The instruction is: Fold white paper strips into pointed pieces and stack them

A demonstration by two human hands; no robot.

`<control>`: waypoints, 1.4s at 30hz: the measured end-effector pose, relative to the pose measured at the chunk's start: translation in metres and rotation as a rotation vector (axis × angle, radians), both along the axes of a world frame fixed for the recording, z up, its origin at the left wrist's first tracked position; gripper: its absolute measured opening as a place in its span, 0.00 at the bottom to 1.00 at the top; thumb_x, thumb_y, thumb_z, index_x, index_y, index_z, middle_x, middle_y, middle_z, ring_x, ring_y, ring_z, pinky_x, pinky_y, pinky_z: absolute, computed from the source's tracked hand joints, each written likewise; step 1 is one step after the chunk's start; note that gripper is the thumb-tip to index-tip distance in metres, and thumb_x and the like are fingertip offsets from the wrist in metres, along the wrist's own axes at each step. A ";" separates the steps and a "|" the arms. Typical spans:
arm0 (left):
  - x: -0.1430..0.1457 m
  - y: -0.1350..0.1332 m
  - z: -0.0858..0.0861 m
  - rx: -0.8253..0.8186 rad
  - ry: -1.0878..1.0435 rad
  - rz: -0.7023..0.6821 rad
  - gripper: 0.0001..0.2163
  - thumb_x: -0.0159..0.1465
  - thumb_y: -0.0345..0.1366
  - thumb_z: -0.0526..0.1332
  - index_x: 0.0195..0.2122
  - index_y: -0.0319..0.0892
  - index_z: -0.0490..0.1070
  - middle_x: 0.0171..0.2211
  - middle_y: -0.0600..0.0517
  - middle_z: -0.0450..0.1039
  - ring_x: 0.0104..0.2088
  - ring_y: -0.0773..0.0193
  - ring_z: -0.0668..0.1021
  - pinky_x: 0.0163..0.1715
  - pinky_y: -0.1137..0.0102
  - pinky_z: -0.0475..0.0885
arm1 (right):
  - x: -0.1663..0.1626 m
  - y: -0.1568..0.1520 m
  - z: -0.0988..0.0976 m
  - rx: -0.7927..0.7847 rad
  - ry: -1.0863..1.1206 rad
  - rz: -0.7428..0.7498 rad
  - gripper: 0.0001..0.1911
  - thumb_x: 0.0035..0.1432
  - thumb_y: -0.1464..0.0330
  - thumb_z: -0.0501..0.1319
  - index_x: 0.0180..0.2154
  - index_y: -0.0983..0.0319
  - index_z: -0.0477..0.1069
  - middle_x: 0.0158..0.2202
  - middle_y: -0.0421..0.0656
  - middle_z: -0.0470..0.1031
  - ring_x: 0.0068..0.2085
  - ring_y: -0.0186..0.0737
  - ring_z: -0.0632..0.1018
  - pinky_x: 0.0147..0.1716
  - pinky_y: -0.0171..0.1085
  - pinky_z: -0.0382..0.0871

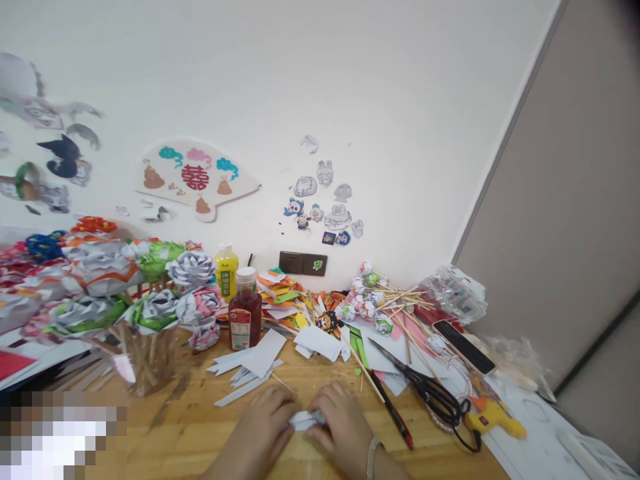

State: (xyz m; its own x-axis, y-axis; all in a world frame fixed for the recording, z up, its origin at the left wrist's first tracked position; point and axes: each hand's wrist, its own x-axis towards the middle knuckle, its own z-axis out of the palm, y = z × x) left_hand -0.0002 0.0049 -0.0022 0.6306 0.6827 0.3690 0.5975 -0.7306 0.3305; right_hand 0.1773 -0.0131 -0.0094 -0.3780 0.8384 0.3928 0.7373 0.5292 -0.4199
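Observation:
Between my two hands, low over the wooden table (175,440), is a small piece of white paper (305,421). The fingers of my left hand (267,417) are closed on its left end. At its right end, my right hand (340,420) pinches it with thumb and fingers; a bracelet circles that wrist. Parts of the paper are hidden behind my fingers. Just beyond my left hand lies a loose pile of white paper strips (260,360). More white paper pieces (320,343) are behind my hands.
Paper flowers (155,310) crowd the left side, with a red bottle (245,313) and a yellow bottle (227,267) alongside. To the right lie black-handled scissors (435,393), a pen (393,407), a yellow glue gun (497,420), a phone (464,347) and wooden sticks (400,297). A wall (425,133) rises behind.

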 end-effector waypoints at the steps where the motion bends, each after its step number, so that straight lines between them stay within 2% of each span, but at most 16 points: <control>1: 0.001 -0.001 0.002 0.005 -0.014 -0.007 0.08 0.55 0.29 0.52 0.34 0.45 0.67 0.35 0.51 0.67 0.36 0.62 0.67 0.37 0.68 0.63 | 0.000 0.000 0.001 -0.002 0.007 0.005 0.08 0.45 0.73 0.60 0.32 0.62 0.64 0.31 0.40 0.67 0.34 0.39 0.64 0.34 0.36 0.55; 3: 0.001 -0.002 0.003 0.006 -0.050 -0.011 0.07 0.55 0.29 0.52 0.32 0.44 0.67 0.33 0.51 0.67 0.35 0.63 0.67 0.36 0.69 0.63 | 0.002 0.000 0.003 -0.002 0.034 0.005 0.06 0.48 0.74 0.57 0.33 0.62 0.64 0.30 0.41 0.67 0.34 0.39 0.65 0.33 0.36 0.56; 6: 0.000 -0.002 0.003 -0.056 -0.099 0.020 0.06 0.54 0.30 0.52 0.29 0.43 0.67 0.30 0.51 0.68 0.33 0.63 0.68 0.33 0.70 0.63 | 0.004 0.002 0.003 0.017 0.079 0.000 0.03 0.51 0.75 0.55 0.29 0.62 0.65 0.29 0.40 0.67 0.33 0.38 0.65 0.34 0.36 0.56; 11: 0.001 -0.002 0.002 -0.295 -0.202 0.124 0.04 0.53 0.33 0.54 0.28 0.42 0.67 0.27 0.52 0.69 0.29 0.65 0.69 0.30 0.73 0.63 | 0.006 0.005 -0.003 0.039 0.166 0.029 0.06 0.51 0.74 0.54 0.24 0.62 0.64 0.26 0.39 0.67 0.32 0.35 0.66 0.33 0.34 0.56; 14: 0.003 -0.004 0.003 -0.444 -0.270 0.134 0.07 0.53 0.37 0.54 0.30 0.41 0.68 0.27 0.53 0.70 0.28 0.66 0.70 0.29 0.75 0.63 | 0.005 0.003 -0.006 0.032 0.223 0.023 0.06 0.53 0.73 0.53 0.24 0.62 0.64 0.25 0.39 0.66 0.30 0.34 0.66 0.31 0.33 0.57; 17: 0.005 -0.008 0.006 -0.516 -0.309 0.129 0.09 0.54 0.38 0.52 0.29 0.41 0.68 0.26 0.54 0.70 0.28 0.66 0.70 0.28 0.76 0.63 | 0.003 -0.001 -0.007 0.001 0.239 0.015 0.06 0.53 0.72 0.53 0.26 0.63 0.64 0.26 0.39 0.67 0.30 0.34 0.66 0.30 0.32 0.57; 23: 0.008 -0.011 0.009 -0.535 -0.336 0.134 0.11 0.56 0.38 0.50 0.26 0.39 0.68 0.22 0.55 0.69 0.25 0.67 0.69 0.26 0.76 0.62 | 0.002 0.000 -0.006 -0.031 0.130 0.101 0.13 0.57 0.70 0.49 0.25 0.63 0.67 0.24 0.39 0.68 0.29 0.34 0.67 0.31 0.32 0.57; 32: 0.010 -0.011 0.012 -0.571 -0.337 0.142 0.11 0.55 0.38 0.50 0.24 0.39 0.67 0.21 0.55 0.68 0.25 0.66 0.70 0.27 0.76 0.63 | 0.001 0.002 -0.010 -0.068 0.124 0.063 0.11 0.54 0.70 0.53 0.23 0.63 0.70 0.21 0.39 0.68 0.27 0.33 0.68 0.29 0.31 0.58; 42: 0.008 -0.007 0.002 -0.551 -0.355 0.134 0.12 0.56 0.39 0.48 0.24 0.39 0.66 0.22 0.55 0.67 0.26 0.66 0.69 0.27 0.76 0.62 | -0.001 0.001 -0.007 -0.052 0.113 0.066 0.09 0.52 0.71 0.56 0.21 0.63 0.69 0.21 0.38 0.67 0.27 0.33 0.68 0.30 0.32 0.57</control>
State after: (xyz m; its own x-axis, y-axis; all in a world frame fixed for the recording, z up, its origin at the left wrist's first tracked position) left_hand 0.0078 -0.0019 -0.0005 0.4315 0.8950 0.1132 0.4576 -0.3253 0.8275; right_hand 0.1758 -0.0125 -0.0169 -0.3886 0.8335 0.3928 0.6481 0.5502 -0.5264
